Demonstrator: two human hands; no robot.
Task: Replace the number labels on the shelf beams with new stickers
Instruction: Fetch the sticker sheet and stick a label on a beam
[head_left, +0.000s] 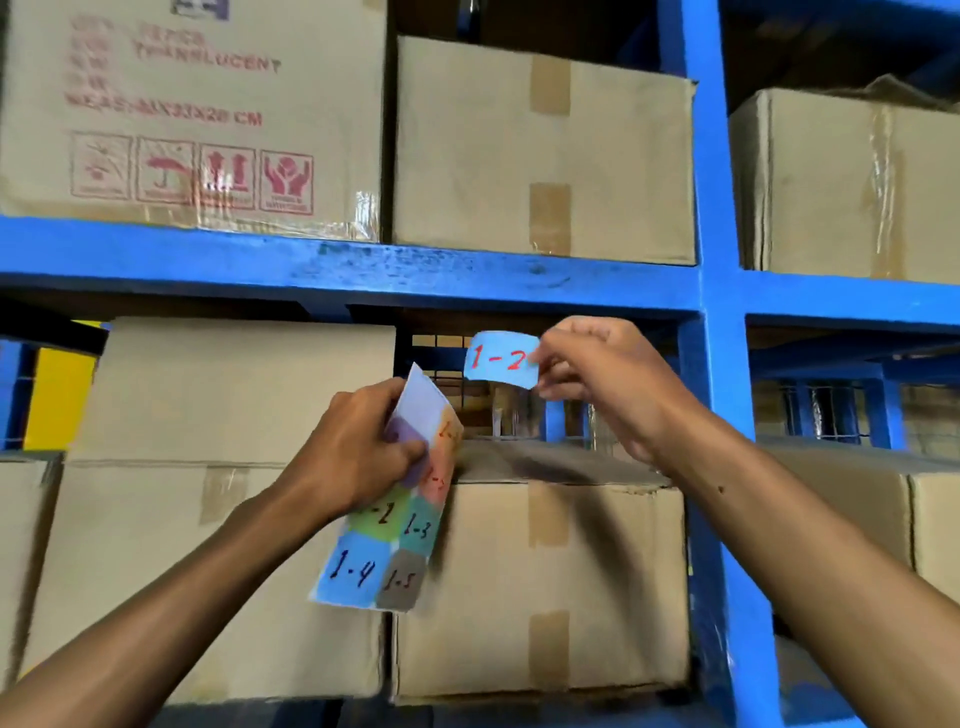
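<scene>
My right hand (597, 384) pinches a light-blue sticker (498, 359) marked "1-2" in red, held in the air just below the blue shelf beam (363, 270). My left hand (358, 452) grips a sticker sheet (395, 525) of coloured labels; "1-2", "1-3", "1-4" and "1-5" show on it, and its top corner is bent up. The beam's face above the sticker is scuffed and bears no label in view.
Cardboard boxes fill the rack: a printed one (192, 114) and a plain one (540, 150) above the beam, more below (540, 587). A blue upright post (717, 260) stands to the right, with wire mesh (452, 358) behind the lower shelf.
</scene>
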